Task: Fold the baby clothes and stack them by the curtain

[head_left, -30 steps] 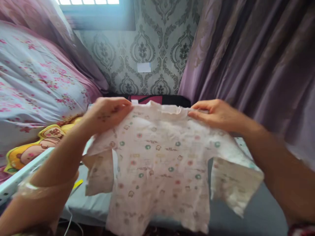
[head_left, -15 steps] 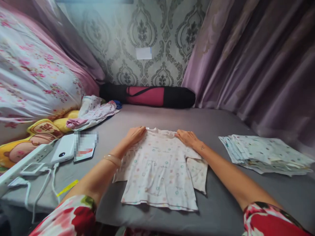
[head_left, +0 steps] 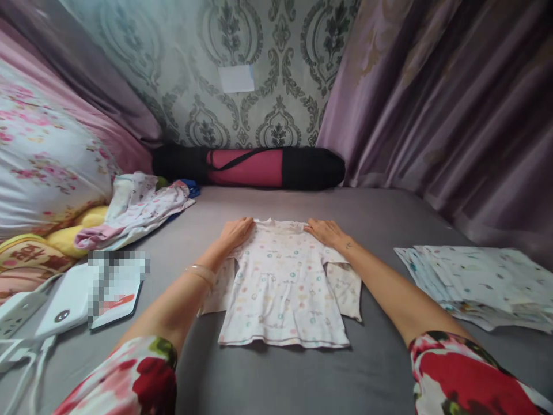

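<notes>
A small white long-sleeved child's shirt (head_left: 285, 288) with pastel prints lies spread on the grey sheet (head_left: 259, 380), its collar away from me and its hem toward me. My left hand (head_left: 237, 231) pinches the shirt at the left shoulder, by the collar. At the opposite shoulder, my right hand (head_left: 325, 231) has its fingers closed on the fabric. Both sleeves hang down beside the body of the shirt, partly tucked behind it. The fingertips of both hands are partly hidden.
A stack of folded printed cloths (head_left: 488, 282) sits on the right. Leftward lie a phone (head_left: 118, 300), a white power bank (head_left: 71, 300), a power strip (head_left: 19, 314) with cables, and rumpled clothes (head_left: 142, 202). A black and red long bag (head_left: 246, 167) lies along the wall.
My view has shifted, so the items at left and the cloth stack sit farther out and lower. The shirt looks flatter and its hem is higher in view. Both hands keep their hold.
</notes>
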Available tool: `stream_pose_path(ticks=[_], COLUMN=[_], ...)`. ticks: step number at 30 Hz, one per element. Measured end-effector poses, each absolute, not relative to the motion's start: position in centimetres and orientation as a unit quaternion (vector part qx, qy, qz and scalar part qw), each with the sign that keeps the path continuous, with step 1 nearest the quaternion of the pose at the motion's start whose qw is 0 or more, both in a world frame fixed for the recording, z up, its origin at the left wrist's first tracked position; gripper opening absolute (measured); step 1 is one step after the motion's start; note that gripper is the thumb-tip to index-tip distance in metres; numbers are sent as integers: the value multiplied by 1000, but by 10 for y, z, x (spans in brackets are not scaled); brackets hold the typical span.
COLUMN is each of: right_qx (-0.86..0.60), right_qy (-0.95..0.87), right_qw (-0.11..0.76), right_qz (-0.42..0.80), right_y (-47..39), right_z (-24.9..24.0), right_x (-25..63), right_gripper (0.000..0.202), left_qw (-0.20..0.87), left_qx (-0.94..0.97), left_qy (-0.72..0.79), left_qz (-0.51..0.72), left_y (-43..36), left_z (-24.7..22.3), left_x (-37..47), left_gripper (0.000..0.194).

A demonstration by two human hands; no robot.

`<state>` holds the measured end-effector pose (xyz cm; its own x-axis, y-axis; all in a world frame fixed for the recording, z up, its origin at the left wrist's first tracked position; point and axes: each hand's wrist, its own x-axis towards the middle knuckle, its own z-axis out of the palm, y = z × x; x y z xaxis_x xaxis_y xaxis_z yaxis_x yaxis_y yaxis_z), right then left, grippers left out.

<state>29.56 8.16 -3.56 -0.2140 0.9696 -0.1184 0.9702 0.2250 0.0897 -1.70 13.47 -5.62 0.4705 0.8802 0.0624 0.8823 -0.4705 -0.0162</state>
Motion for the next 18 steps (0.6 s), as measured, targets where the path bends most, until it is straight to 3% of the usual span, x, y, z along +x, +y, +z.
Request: stream_pose_path(ticks=[18], right_qx=[634], right_qy=[770], right_qw=[-42], right_qz=[-60], right_y=[147], right_z=[-48], right_x=[302], right_gripper=[34], left_qw=[-11], left_qx=[-827], left_qy=[-562], left_qz=[-9], left_y=[172], left_z=[-39], left_x=[2], left_gripper=[31])
